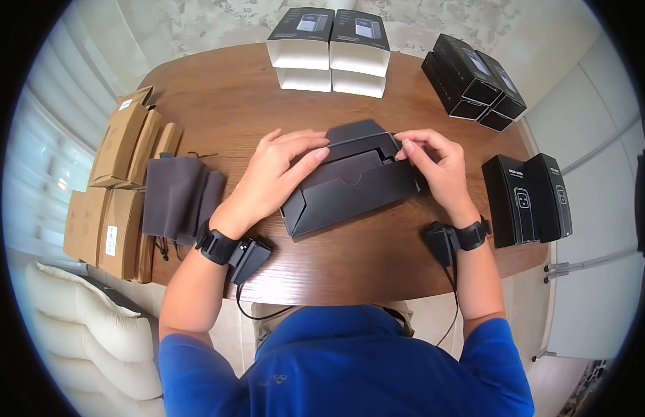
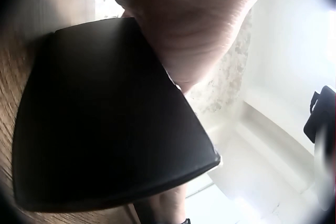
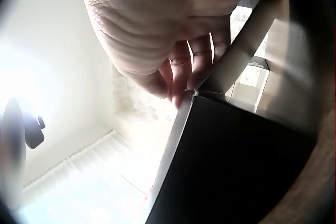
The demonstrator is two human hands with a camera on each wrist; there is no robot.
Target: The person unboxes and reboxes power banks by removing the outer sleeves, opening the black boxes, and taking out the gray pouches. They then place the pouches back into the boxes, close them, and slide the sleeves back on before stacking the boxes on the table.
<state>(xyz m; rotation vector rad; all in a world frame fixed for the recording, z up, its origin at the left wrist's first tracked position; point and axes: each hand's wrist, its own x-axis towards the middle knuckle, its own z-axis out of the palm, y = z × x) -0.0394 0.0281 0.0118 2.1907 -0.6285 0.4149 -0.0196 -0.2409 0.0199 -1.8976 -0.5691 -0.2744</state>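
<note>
A black cardboard box [image 1: 361, 201] lies slightly turned on the table before me, its top opened, with a notched front panel and a dark flat surface inside. My left hand [image 1: 277, 167] rests over its left end, fingers and thumb extended to the back part of the opening. At the back right corner my right hand [image 1: 437, 160] pinches the box's edge between thumb and fingertips. In the left wrist view one black end of the box [image 2: 105, 119] stands below the palm. The right wrist view has fingers [image 3: 181, 69] at the box's corner, beside a raised flap [image 3: 236, 56].
Brown cartons [image 1: 117, 149] are stacked at the left, with dark grey cloth pouches [image 1: 173, 198] beside them. White-ended sleeves [image 1: 299, 54] stand at the back. Black boxes [image 1: 468, 73] are piled at the back right; two more upright black boxes [image 1: 513, 201] stand right.
</note>
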